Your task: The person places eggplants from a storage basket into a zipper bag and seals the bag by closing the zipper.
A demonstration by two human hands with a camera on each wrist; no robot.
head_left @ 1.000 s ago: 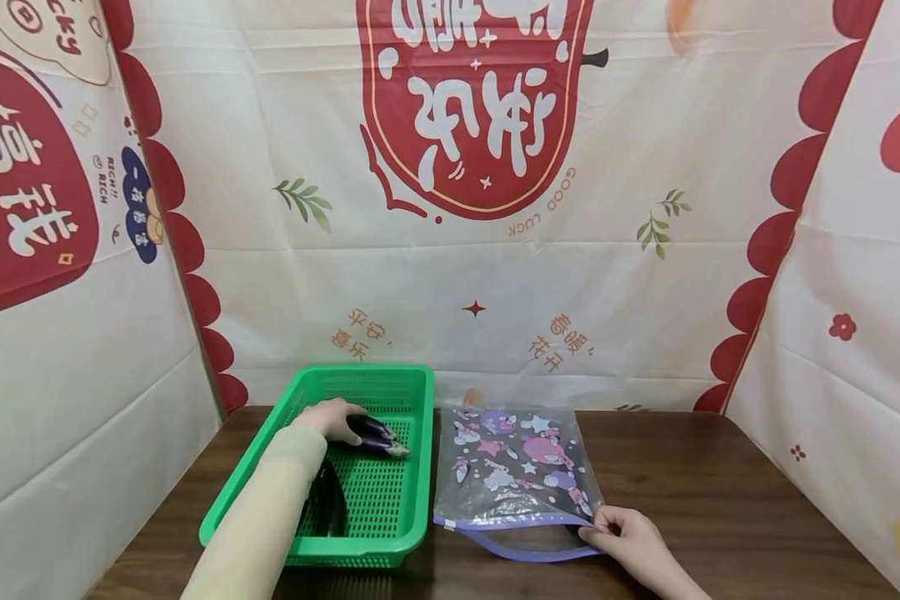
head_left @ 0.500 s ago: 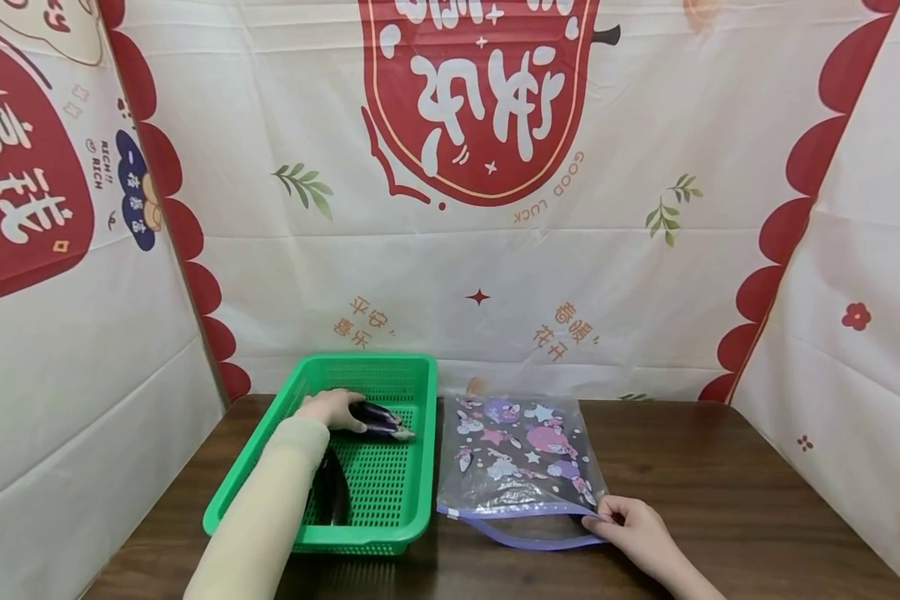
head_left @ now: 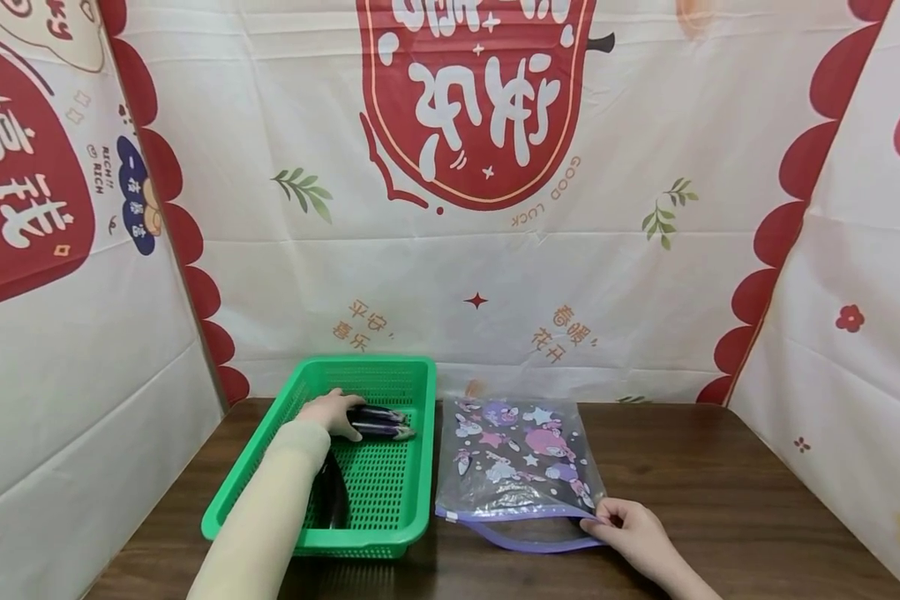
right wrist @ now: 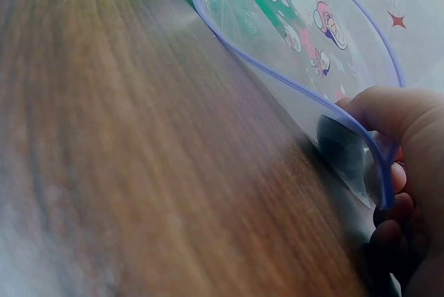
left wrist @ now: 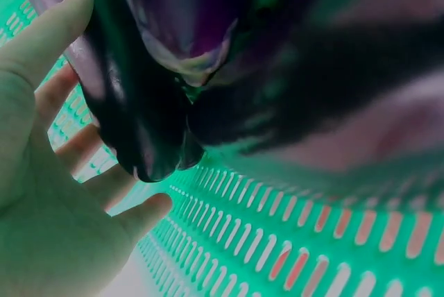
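In the head view my left hand (head_left: 332, 414) reaches into a green basket (head_left: 426, 467) at two dark purple eggplants (head_left: 382, 430) lying side by side, stem ends to the right. The left wrist view shows the thumb on the near side of an eggplant (left wrist: 114, 96) and the fingers behind it. More dark eggplant (head_left: 333, 493) lies toward the basket's front, partly behind my sleeve. My right hand (head_left: 630, 533) pinches the right corner of a printed zip bag (head_left: 521, 467). The bag's purple-edged mouth gapes toward me, and its slider sits at the left corner.
Basket and bag stand close side by side on a brown wooden table (head_left: 675, 458). A white printed cloth (head_left: 450, 267) hangs behind the table and along both sides. The basket's slotted wall (left wrist: 277, 241) rises beside my left hand.
The two eggplants at my left hand have shifted slightly, and the rear one shows more of its length. My right hand keeps hold of the bag's corner. The head view has tilted slightly.
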